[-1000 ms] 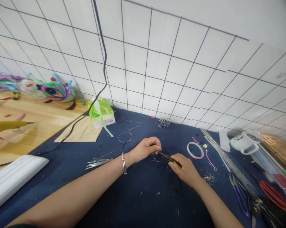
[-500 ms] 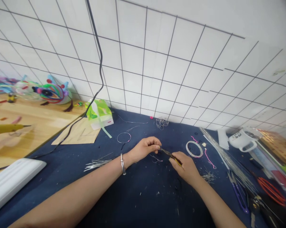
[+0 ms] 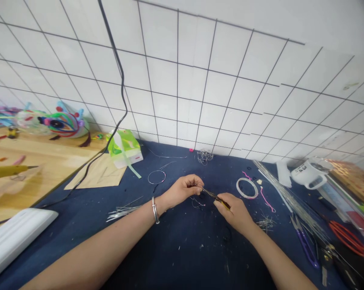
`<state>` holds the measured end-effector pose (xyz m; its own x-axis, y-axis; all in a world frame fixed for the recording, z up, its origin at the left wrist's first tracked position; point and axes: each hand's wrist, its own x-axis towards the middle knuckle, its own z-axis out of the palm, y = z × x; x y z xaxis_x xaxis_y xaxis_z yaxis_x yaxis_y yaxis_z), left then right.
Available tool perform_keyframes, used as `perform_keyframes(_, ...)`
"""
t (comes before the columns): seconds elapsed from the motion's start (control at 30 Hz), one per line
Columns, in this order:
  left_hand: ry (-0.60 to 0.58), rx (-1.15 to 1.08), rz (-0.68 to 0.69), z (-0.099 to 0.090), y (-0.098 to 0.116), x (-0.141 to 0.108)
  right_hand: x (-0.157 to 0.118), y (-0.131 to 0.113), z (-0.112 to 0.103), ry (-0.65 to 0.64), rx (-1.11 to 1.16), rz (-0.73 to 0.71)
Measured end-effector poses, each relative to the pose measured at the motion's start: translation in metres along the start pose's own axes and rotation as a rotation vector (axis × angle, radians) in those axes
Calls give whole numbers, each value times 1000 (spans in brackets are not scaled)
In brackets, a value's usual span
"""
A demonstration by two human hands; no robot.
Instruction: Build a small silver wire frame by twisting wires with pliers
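Observation:
My right hand (image 3: 234, 208) is closed round the yellow handles of a pair of pliers (image 3: 212, 195), whose dark jaws point up and left. At the tips of those jaws, my left hand (image 3: 186, 189) pinches a thin piece of wire (image 3: 201, 186); its far end is hidden by the fingers. Just below the pliers a fine wire with pink beads (image 3: 197, 203) lies on the dark blue cloth (image 3: 184, 249). Left of my left hand rests a wire ring with small pink beads (image 3: 157, 177).
Loose wires (image 3: 123, 212) lie left, a wire tangle (image 3: 204, 156) by the wall. On the right are a tape-like roll (image 3: 246, 188), a long wire bundle (image 3: 286, 193), purple snips (image 3: 305, 243) and a white mug (image 3: 308, 174). A black cable (image 3: 123, 84) hangs at left, above a tissue pack (image 3: 125, 147).
The view has shifted slightly. The pliers' jaws have turned a little and sit closer to my left fingertips; both hands keep their grip.

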<state>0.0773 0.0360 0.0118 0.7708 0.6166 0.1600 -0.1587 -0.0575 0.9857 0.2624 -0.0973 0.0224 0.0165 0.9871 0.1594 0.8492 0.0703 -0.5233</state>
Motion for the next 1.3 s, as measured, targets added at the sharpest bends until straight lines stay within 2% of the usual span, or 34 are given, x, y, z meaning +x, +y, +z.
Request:
perform_keyframes(0.47, 71, -50, -56, -1, -4, 1, 1, 0, -3, -50, 43, -27)
perform_keyframes(1.07, 30, 61, 32, 1, 3, -2, -2, -3, -7, 23, -181, -115)
perform_keyframes(1.3, 69, 162, 117, 0, 5, -2, -1, -3, -7, 72, -225, -158)
